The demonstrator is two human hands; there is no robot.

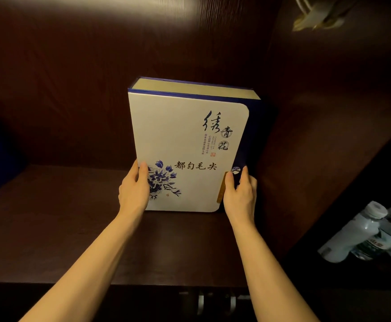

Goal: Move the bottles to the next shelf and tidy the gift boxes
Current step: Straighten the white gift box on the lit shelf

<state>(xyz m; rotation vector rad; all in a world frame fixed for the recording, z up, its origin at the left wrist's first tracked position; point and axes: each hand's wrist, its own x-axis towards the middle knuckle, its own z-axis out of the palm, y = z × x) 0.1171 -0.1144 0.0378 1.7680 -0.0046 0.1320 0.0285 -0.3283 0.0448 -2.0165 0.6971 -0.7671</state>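
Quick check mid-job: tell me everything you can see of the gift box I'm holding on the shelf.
The gift box is book-shaped: white card front, navy spine and edges, blue flower print, black Chinese calligraphy. It stands upright on the dark wooden shelf, near the right wall, closed. The left hand grips its lower left edge, the right hand its lower right edge.

One white and blue tea gift box [185, 147] stands on one dark wooden shelf [73, 228]. Two bare hands, the left hand [134, 189] and right hand [240, 194]. At least two plastic water bottles [352, 233] lie lower right; exact number unclear.
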